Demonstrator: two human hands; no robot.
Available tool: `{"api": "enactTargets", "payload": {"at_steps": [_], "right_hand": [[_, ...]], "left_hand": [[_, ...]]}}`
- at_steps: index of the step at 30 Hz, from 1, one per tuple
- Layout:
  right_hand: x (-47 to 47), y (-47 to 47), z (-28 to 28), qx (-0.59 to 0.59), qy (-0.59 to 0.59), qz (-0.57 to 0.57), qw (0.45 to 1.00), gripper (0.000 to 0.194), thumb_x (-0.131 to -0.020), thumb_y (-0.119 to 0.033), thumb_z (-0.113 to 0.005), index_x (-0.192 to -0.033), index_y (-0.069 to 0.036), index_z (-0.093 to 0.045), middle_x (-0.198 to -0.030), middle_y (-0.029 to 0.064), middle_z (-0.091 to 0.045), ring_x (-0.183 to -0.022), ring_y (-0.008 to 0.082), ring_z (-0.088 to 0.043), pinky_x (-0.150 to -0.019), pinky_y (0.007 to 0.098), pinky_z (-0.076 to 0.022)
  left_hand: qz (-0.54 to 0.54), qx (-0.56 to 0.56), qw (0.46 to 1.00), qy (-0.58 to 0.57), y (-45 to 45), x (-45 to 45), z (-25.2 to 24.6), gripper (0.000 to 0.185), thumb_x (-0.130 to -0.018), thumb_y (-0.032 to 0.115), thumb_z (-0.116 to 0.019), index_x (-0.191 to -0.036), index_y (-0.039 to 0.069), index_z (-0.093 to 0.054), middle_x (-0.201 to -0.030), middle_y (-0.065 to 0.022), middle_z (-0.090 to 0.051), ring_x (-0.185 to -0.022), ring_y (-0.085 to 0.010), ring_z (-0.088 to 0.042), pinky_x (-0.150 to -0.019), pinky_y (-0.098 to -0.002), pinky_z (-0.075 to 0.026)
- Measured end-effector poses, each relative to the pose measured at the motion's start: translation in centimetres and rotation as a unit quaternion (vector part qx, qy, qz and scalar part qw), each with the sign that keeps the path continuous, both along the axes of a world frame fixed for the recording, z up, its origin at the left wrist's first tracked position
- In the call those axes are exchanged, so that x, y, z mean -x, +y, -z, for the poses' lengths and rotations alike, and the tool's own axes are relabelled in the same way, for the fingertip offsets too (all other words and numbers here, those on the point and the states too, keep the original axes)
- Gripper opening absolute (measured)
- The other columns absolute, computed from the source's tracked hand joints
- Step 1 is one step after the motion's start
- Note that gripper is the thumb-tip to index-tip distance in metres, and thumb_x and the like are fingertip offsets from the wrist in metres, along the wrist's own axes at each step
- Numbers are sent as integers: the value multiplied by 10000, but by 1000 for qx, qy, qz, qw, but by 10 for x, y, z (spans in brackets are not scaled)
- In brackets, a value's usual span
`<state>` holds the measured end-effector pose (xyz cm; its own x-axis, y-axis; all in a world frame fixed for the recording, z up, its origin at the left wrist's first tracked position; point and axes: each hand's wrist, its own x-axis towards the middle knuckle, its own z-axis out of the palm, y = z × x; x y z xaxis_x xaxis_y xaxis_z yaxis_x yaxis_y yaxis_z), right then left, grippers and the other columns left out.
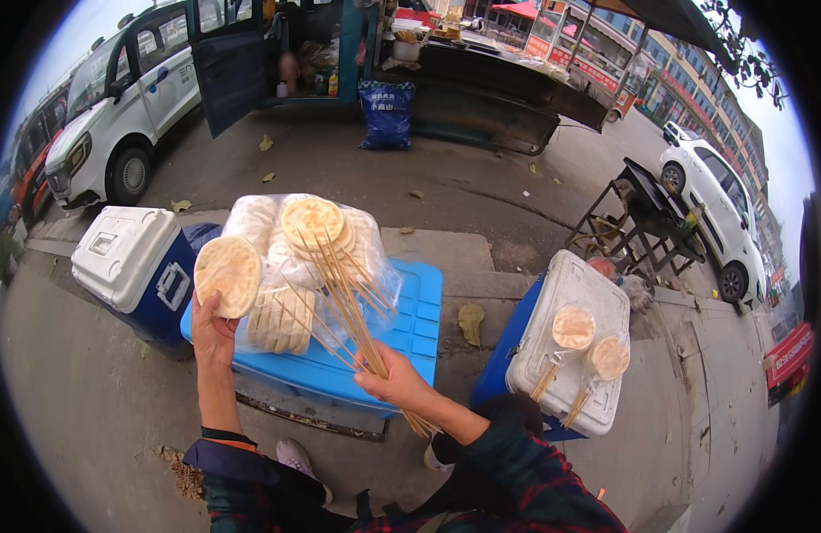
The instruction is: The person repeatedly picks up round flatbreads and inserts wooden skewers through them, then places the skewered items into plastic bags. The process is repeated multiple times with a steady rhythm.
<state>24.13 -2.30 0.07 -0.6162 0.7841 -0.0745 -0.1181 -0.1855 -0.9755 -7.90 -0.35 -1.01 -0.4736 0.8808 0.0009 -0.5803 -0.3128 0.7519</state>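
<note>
My left hand (214, 330) holds a round flatbread (228, 276) upright by its lower edge. In my right hand (390, 380) is a bundle of thin wooden skewers (347, 303), fanned out at the upper end over the bread. Plastic bags packed with stacked flatbreads (280, 320) lie on the light-blue lid of a plastic storage box (417, 300) before me. On top of the bags rest a few loose flatbreads (312, 222). To the right, two bagged bundles of skewers, each with flatbread (574, 326) at its end, lie on a white cooler lid (557, 280).
A blue cooler with a white lid (127, 250) stands at the left. A black metal grill stand (650, 206) is beyond the right cooler. Farther off are a van with an open door (227, 73), a food stall counter (477, 86), a blue sack (387, 116) and parked white vehicles (137, 100).
</note>
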Motion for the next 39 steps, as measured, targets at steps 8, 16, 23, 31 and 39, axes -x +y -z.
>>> {"api": "enactTargets", "payload": {"at_steps": [8,16,23,31,39], "right_hand": [[0,-9,-6,-22,-22,-26,999,276,-957,-184,-552,-1216,-93,-518,-655,-42,-447,-558,48,-427,-504,218,-367],[0,-10,-11,-56,-78,-57,994,404,-970,-154,-514,-1365,-85,-465,-648,-64,-417,-569,37,-390,-522,208,-348],[2,-10,-4,-43,-66,-63,995,363,-972,-209,-528,-1324,-124,-514,-611,-56,-425,-547,43,-412,-516,229,-367],[2,-9,0,-59,-51,-83,993,362,-974,-237,-519,-1310,-103,-518,-608,-44,-409,-545,51,-387,-516,248,-351],[4,-8,11,-110,-36,-76,990,348,-968,-236,-524,-1285,-91,-531,-605,-39,-415,-549,53,-385,-516,251,-344]], "left_hand": [[-7,-2,994,-108,1,-11,-5,436,-903,99,-576,-1317,100,-440,-1292,-102,-549,-1141,-266,-588,-895,-438,-550],[8,14,994,-112,3,-20,-8,420,-948,165,-547,-1340,102,-408,-1291,-104,-554,-1131,-277,-597,-876,-433,-561],[13,5,993,-118,2,-21,-7,422,-935,132,-551,-1330,60,-421,-1273,-127,-565,-1119,-281,-604,-853,-390,-574],[54,-11,988,-142,4,-13,-1,413,-929,157,-570,-1295,8,-450,-1250,-153,-583,-1096,-277,-617,-880,-387,-560],[45,17,994,-102,6,-8,7,324,-933,179,-578,-1219,44,-508,-1154,-106,-640,-956,-215,-675,-701,-311,-605]]}}
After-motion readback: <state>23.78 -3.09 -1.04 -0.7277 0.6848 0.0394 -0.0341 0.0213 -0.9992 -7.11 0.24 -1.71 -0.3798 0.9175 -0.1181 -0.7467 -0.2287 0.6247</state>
